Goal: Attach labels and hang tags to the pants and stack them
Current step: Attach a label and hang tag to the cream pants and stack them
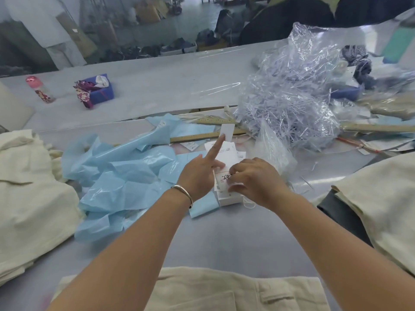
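Over the table (224, 239), the right hand (253, 180) pinches a hang tag (222, 179) on the white tag stack (229, 198), the left hand (199, 173) beside it points its forefinger, a label (226, 131) stuck at its tip, and cream pants (202, 290) lie near the person.

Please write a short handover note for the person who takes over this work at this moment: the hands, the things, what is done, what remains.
Left hand: index finger extended with a small white label at its tip.
Right hand: fingers curled on the top hang tag of the tag stack.
Pants lie at the near edge, no tag visible on them yet. Cream pants pile on the left, another pile on the right.
Done: cannot tell how many are tagged.
Left: tag and label the near pants, then stack.
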### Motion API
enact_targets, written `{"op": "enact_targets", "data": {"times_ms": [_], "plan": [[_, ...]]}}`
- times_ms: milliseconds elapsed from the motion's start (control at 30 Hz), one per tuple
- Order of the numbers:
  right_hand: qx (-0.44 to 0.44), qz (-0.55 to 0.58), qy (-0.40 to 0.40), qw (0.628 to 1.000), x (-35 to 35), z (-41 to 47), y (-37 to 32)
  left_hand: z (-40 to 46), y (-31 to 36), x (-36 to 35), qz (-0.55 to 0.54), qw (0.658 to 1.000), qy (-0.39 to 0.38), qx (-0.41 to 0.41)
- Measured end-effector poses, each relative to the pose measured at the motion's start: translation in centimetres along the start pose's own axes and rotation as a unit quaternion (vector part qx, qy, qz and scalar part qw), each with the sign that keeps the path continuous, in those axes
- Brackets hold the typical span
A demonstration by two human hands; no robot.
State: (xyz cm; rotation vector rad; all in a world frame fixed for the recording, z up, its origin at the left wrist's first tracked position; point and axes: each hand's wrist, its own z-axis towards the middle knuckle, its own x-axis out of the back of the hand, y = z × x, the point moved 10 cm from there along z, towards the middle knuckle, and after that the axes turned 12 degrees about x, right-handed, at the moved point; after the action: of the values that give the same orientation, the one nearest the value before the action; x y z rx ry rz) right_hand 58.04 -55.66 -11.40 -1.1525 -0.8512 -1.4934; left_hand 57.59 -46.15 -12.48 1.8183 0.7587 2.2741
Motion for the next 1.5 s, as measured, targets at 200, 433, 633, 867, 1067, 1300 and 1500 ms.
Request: {"op": "enact_targets", "data": {"times_ms": [200, 433, 633, 867, 1067, 1300, 1500], "plan": [[-0.018, 0.087, 0.017, 0.996, -0.1, -0.1, 1.2, 0.1, -0.4, -0.3, -0.018, 1.0, -0.013, 0.017], [-0.029, 0.086, -0.01, 0.996, -1.0, -0.1, 1.9, 0.0, -0.5, -0.8, -0.025, 0.999, -0.034, 0.013], [-0.066, 0.148, 0.02, 0.987, -0.8, -0.5, 2.7, -1.0, -0.8, -1.6, -0.108, 0.985, -0.132, 0.021], [-0.097, 0.196, 0.035, 0.975, -0.8, -0.7, 3.4, -2.0, 0.8, -1.5, -0.082, 0.985, -0.152, -0.022], [-0.106, 0.174, 0.007, 0.979, -1.1, -1.2, 3.0, -1.1, 0.9, -1.3, -0.052, 0.987, -0.153, -0.013], [-0.116, 0.176, 0.003, 0.978, -1.0, -1.5, 3.1, -0.4, 1.3, -1.4, -0.028, 0.985, -0.166, -0.023], [-0.124, 0.18, 0.002, 0.976, -1.3, -1.7, 3.3, -0.4, 1.7, -0.8, -0.016, 0.989, -0.139, -0.055]]}}
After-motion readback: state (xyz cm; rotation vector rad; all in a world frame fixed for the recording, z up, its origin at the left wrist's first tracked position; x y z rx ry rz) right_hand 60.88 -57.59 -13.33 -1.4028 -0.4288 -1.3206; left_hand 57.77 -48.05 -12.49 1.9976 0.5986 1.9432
